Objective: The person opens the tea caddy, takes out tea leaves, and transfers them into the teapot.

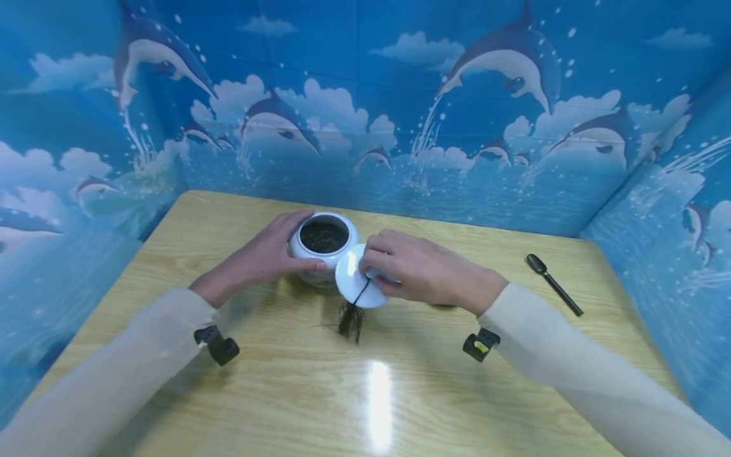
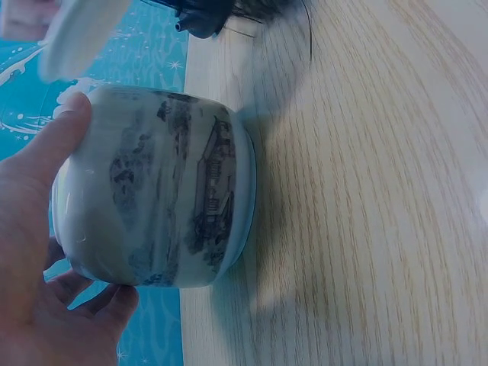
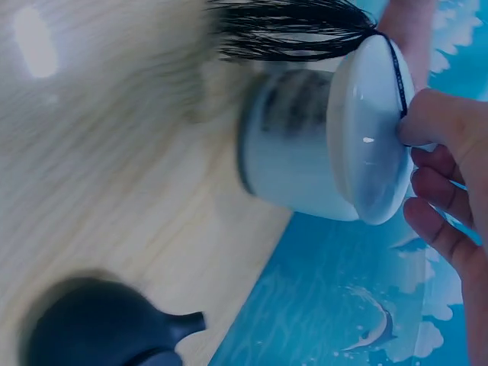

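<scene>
A white porcelain jar (image 1: 317, 278) with a dark painted landscape (image 2: 215, 191) stands upright on the table. Its mouth is uncovered, and dark loose contents (image 1: 323, 237) that look like tea leaves show inside. My left hand (image 1: 280, 251) grips the jar's side, thumb at the front and fingers behind. With my right hand (image 1: 414, 263) I pinch the knob of the white lid (image 1: 349, 279), held tilted beside the jar's mouth at the right. A black cord runs from the knob to a dark tassel (image 1: 350, 320) that hangs below the lid.
In the right wrist view a dark rounded pot with a short spout (image 3: 114, 328) stands on the table; the right hand mostly hides it from the head camera. A black spoon (image 1: 554, 284) lies at the right. Blue dolphin-print cloth (image 1: 354, 127) walls the table's back and sides.
</scene>
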A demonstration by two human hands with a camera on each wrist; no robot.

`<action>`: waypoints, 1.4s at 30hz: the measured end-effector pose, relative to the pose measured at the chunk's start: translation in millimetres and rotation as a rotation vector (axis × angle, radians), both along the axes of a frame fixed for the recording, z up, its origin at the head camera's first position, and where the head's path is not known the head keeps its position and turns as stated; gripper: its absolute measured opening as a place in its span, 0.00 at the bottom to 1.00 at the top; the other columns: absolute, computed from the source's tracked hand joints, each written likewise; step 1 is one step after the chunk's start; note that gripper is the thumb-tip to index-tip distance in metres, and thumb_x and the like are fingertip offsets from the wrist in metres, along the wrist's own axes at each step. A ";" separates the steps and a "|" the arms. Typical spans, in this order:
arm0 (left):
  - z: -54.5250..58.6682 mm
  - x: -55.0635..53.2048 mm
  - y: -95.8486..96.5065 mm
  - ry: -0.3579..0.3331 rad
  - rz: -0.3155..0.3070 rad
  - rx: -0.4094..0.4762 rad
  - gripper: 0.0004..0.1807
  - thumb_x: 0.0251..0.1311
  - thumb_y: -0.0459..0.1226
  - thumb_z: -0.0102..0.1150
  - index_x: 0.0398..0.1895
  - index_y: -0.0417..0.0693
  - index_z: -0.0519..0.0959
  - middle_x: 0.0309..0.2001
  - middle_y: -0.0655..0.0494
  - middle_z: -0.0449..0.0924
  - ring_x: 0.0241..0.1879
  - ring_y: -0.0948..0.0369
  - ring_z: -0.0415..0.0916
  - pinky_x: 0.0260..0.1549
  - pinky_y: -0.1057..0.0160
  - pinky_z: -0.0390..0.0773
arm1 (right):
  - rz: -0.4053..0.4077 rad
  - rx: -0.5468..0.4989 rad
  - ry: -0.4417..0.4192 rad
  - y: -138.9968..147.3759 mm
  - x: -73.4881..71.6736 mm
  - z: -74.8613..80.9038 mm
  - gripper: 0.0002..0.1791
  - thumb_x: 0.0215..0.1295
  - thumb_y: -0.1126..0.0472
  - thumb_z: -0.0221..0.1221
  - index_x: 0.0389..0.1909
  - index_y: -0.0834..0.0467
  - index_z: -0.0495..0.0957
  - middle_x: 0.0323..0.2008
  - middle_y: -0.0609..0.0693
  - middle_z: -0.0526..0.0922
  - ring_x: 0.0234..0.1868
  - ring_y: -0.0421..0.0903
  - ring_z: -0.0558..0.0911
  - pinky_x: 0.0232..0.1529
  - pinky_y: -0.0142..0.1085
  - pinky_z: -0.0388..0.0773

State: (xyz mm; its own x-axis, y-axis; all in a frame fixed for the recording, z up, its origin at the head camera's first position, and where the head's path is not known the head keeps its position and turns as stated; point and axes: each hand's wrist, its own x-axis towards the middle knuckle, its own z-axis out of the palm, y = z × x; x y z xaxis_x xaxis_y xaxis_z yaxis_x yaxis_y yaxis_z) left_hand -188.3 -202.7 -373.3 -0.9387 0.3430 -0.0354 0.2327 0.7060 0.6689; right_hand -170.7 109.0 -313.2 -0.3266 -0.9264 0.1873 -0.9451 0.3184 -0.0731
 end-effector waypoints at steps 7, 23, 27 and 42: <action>-1.9 0.3 -1.3 0.003 -0.010 0.016 0.65 0.57 0.60 0.81 0.89 0.49 0.53 0.85 0.39 0.58 0.81 0.39 0.62 0.78 0.31 0.68 | -0.040 -0.175 -0.104 -13.3 -20.0 7.5 0.12 0.74 0.63 0.68 0.55 0.56 0.84 0.51 0.50 0.84 0.50 0.45 0.81 0.50 0.39 0.85; -4.3 -1.5 -3.1 -0.039 -0.035 0.110 0.57 0.62 0.45 0.79 0.89 0.50 0.54 0.83 0.40 0.60 0.80 0.41 0.62 0.79 0.32 0.67 | -0.251 -0.186 -0.266 -60.4 -53.7 7.0 0.13 0.79 0.57 0.64 0.58 0.58 0.84 0.50 0.51 0.84 0.51 0.45 0.82 0.54 0.38 0.84; -6.1 -3.7 -4.0 -0.045 -0.053 0.156 0.56 0.62 0.42 0.79 0.88 0.48 0.55 0.82 0.40 0.63 0.79 0.42 0.64 0.80 0.33 0.66 | -0.267 -0.172 -0.288 -68.4 -58.8 4.7 0.13 0.79 0.56 0.65 0.57 0.58 0.84 0.50 0.50 0.84 0.51 0.44 0.82 0.54 0.36 0.84; -7.5 -1.5 -7.8 -0.044 -0.049 0.177 0.56 0.62 0.42 0.79 0.88 0.48 0.54 0.82 0.40 0.61 0.79 0.42 0.64 0.80 0.33 0.65 | -0.265 -0.128 -0.327 -77.8 -64.8 -5.5 0.16 0.79 0.57 0.61 0.62 0.55 0.82 0.45 0.49 0.79 0.44 0.46 0.77 0.45 0.37 0.81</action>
State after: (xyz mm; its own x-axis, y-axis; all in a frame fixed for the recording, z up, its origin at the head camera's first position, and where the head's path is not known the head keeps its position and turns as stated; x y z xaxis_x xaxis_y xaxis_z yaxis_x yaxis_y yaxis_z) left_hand -189.8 -210.6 -380.8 -0.9196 0.3927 -0.0114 0.2315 0.5651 0.7919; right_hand -235.5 31.2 -318.7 -0.6111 -0.7787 0.1424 -0.7526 0.5158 -0.4093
